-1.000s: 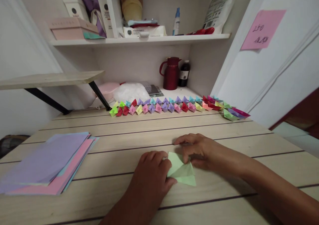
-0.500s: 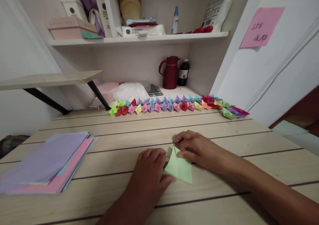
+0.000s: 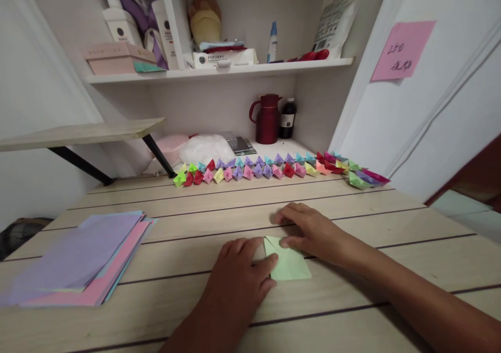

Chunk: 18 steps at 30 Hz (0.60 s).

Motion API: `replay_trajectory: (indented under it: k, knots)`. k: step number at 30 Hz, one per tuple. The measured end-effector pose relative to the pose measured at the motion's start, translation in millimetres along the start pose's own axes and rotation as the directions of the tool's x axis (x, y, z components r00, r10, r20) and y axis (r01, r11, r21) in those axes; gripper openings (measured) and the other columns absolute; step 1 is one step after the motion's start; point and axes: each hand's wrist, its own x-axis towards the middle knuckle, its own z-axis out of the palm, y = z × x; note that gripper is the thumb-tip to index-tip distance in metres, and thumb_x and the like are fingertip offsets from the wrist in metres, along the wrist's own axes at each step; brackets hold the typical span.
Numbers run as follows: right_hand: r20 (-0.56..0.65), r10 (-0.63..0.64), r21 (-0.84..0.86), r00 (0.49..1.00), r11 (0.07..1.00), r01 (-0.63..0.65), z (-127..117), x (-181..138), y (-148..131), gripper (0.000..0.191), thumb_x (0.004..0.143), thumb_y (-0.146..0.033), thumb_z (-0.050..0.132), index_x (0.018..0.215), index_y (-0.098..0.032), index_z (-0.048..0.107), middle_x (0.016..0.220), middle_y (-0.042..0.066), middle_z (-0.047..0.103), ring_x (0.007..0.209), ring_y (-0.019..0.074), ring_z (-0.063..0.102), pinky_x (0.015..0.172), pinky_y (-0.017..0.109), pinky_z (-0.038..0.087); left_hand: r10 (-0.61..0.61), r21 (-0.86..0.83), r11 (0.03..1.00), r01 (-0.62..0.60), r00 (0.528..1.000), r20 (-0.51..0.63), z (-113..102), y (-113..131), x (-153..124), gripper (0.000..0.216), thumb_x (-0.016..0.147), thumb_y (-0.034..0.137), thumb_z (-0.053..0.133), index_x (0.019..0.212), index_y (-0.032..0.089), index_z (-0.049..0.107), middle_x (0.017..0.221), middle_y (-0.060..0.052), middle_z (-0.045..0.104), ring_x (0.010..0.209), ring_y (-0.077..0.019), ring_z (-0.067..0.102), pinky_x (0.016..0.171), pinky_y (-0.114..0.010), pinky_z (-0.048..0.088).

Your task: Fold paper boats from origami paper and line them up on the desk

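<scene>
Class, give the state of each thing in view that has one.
Green paper: folded
Left hand: touching the green paper
Right hand: open, thumb on it
Paper stack: flat, uneven
Paper boats: folded, lined up
Jug: upright
Dark bottle: upright, capped
Pink note: stuck up, written on

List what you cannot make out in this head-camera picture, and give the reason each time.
All in the head view:
- Left edge of the green paper: partly covered by the left hand.
- Most of the sheets under the purple sheet: hidden by it.
- Wording on the dark bottle's label: too small.
- The dark object at far left: cut off by the picture's edge.
</scene>
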Motion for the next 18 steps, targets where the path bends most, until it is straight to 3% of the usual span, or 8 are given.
replay_trajectory:
  k: [3,6,10,14,17,18]
  knots:
    - [0.018,0.008,-0.008,1.0,1.0,-0.007,-0.8,1.4,0.1,0.022,0.075,-0.026,0.069,0.095,-0.024,0.062,0.101,0.005,0.062,0.098,0.0239,0.054,0.086,0.036,0.041,0.081,0.033,0.996,-0.081,0.997,-0.005,-4.4,1.0,-2.5,0.035,0.078,0.03,0.07,0.113,0.031,0.065,0.132,-0.007,0.055,0.108,-0.0275,0.054,0.091,-0.046,0.045]
    - [0.021,0.009,-0.007,1.0,1.0,-0.009,-1.3,2.2,-1.2,0.021,0.074,-0.024,0.07,0.094,-0.024,0.063,0.101,0.004,0.062,0.098,0.024,0.054,0.086,0.036,0.041,0.16,0.003,0.987,-0.16,0.987,-0.012,-14.8,5.5,-4.6,0.02,0.081,0.037,0.066,0.097,0.027,0.072,0.13,-0.006,0.057,0.105,-0.0252,0.057,0.091,-0.044,0.045]
    - [0.03,0.013,0.008,0.999,1.0,-0.013,-1.2,2.8,-2.3,0.021,0.073,-0.023,0.07,0.093,-0.025,0.064,0.101,0.004,0.062,0.098,0.024,0.054,0.086,0.036,0.04,0.171,-0.07,0.982,-0.178,0.98,-0.097,-18.3,7.0,-4.1,0.018,0.084,0.038,0.062,0.084,0.025,0.074,0.122,-0.004,0.062,0.097,-0.0211,0.061,0.089,-0.041,0.045]
    - [0.026,0.004,0.003,1.0,1.0,-0.004,0.1,2.9,-4.7,0.022,0.071,-0.022,0.072,0.092,-0.026,0.065,0.1,0.003,0.063,0.098,0.0244,0.054,0.086,0.037,0.039,0.031,-0.178,0.982,-0.064,0.982,-0.186,-10.5,1.0,-1.1,0.019,0.085,0.03,0.059,0.072,0.021,0.07,0.105,-0.003,0.066,0.083,-0.0168,0.062,0.081,-0.036,0.049]
    - [0.025,-0.024,0.015,0.999,1.0,0.024,2.0,1.6,-9.5,0.023,0.071,-0.022,0.072,0.092,-0.026,0.065,0.101,0.003,0.063,0.098,0.0241,0.054,0.086,0.037,0.038,-0.162,-0.256,0.961,0.107,0.965,-0.205,-8.2,-1.3,1.2,0.011,0.083,0.023,0.06,0.092,0.023,0.067,0.113,-0.004,0.06,0.094,-0.0189,0.06,0.084,-0.036,0.049]
    - [0.027,-0.034,0.018,0.999,0.999,0.033,2.8,0.9,-11.7,0.023,0.071,-0.022,0.072,0.093,-0.026,0.064,0.101,0.003,0.063,0.098,0.0239,0.054,0.086,0.037,0.038,-0.206,-0.271,0.951,0.147,0.958,-0.201,-8.2,-1.3,1.9,0.023,0.081,0.023,0.063,0.104,0.024,0.063,0.12,-0.005,0.056,0.101,-0.0207,0.058,0.087,-0.037,0.048]
